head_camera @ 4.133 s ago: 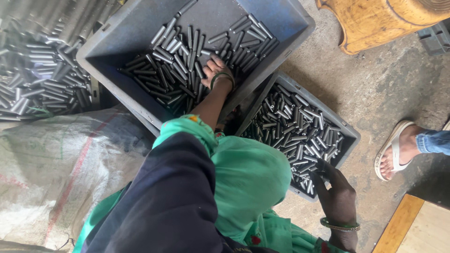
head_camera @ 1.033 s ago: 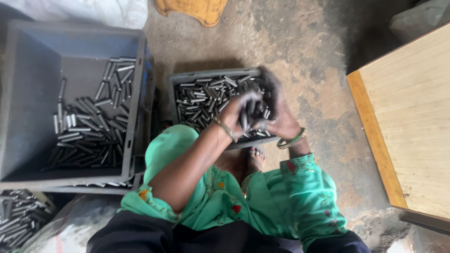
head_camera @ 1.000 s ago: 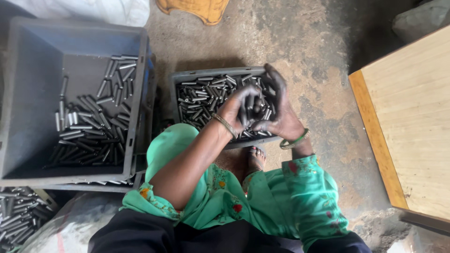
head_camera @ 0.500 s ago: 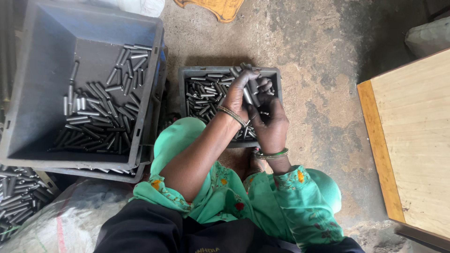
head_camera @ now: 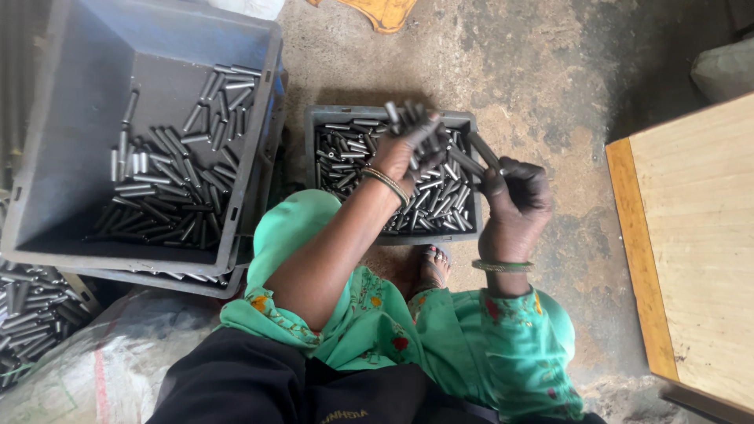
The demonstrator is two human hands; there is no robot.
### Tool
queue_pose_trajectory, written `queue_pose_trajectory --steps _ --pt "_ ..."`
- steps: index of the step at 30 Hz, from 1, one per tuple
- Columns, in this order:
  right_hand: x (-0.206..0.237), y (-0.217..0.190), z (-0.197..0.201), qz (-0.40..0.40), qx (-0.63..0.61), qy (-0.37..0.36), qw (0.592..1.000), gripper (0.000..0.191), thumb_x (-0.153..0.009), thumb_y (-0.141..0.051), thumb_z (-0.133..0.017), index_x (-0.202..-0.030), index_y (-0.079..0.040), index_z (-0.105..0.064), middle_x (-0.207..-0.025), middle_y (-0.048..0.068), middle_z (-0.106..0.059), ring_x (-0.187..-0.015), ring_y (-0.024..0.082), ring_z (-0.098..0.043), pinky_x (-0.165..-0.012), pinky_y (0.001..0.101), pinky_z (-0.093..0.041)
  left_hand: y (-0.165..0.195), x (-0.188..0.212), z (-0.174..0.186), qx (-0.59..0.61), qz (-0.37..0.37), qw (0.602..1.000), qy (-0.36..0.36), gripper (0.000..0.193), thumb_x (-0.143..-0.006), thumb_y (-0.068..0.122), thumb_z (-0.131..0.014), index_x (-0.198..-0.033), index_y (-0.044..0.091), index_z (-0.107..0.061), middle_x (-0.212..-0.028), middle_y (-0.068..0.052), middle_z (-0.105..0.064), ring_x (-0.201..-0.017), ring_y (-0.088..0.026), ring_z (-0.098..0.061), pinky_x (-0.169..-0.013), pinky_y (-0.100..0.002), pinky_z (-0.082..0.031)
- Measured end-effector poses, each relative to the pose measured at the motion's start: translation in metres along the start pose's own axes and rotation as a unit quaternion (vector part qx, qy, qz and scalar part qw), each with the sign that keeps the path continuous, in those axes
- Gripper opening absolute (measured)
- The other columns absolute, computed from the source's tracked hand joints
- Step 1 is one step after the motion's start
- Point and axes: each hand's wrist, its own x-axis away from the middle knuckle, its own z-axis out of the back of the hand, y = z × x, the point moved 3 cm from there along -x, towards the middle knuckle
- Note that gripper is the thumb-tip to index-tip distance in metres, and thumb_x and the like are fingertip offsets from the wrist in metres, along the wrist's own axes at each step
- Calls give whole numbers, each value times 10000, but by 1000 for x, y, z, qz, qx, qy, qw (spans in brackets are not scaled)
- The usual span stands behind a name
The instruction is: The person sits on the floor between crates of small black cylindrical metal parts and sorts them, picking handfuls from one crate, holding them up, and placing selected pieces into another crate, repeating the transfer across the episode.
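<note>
My left hand is raised over the small grey crate and grips a bunch of short metal rods. To its right, my right hand pinches a single metal rod that points up and to the left. The small crate below holds many loose grey rods. Both hands are dark with grime, and each wrist wears a bangle.
A large grey crate with rods piled at its right side stands to the left, stacked on another. More rods lie at the lower left beside a woven sack. A wooden board lies to the right on the concrete floor.
My two hands were together over the small crate. They have since parted: the right hand has drawn away to the right with one rod, and the left keeps the bunch.
</note>
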Motion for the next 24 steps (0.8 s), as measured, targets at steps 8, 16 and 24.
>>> queue_pose_trajectory --steps 8,16,24 --pt "6 5 -29 198 310 16 930 188 -942 62 -759 -1101 -6 -684 -1094 97 -590 -1023 218 -595 -888 332 -523 -41 2 -8 2 59 993 -98 736 -673 778 -670 -1058 150 -669 -1035 -33 -694 -1043 -200 -650 -938 -453 -538" --pt "10 15 -33 148 348 -9 926 207 -900 40 -757 -1078 -25 -673 -1088 98 -583 -992 230 -619 -802 334 -563 -47 -5 0 -14 -3 992 -128 713 -799 729 -763 -1123 108 -636 -1065 -78 -648 -1025 -226 -623 -920 -427 -516" --pt "8 7 -29 177 432 -174 867 332 -861 -145 -886 -1158 -117 -742 -1274 65 -672 -1188 255 -659 -1004 408 -579 -31 -5 7 -62 30 997 -39 249 -745 234 -834 -925 100 -727 -869 -44 -730 -833 -189 -677 -671 -386 -519"
